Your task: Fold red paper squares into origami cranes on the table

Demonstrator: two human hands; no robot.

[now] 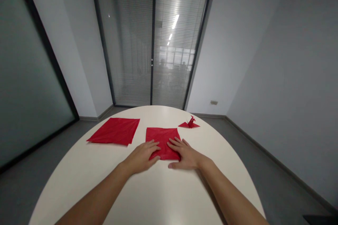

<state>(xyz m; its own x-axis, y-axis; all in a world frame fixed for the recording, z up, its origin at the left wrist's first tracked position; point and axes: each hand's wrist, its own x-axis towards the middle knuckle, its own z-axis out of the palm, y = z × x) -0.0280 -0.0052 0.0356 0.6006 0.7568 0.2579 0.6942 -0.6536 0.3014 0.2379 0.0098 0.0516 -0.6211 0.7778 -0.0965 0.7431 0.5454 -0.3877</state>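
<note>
From here I see my left hand [142, 156] and right hand [186, 155] resting flat, thumbs apart from fingers, on the paper [161, 133] just below the frame's centre; the crane [190, 123] is right of centre

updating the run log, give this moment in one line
left hand: on red paper, left side | right hand: same paper, right side | other red paper: farther left | folded red bird: beyond right hand

Dark-framed glass doors [152, 35], horizontal blinds [129, 84], wall socket [213, 102], grey floor [266, 172]
</note>
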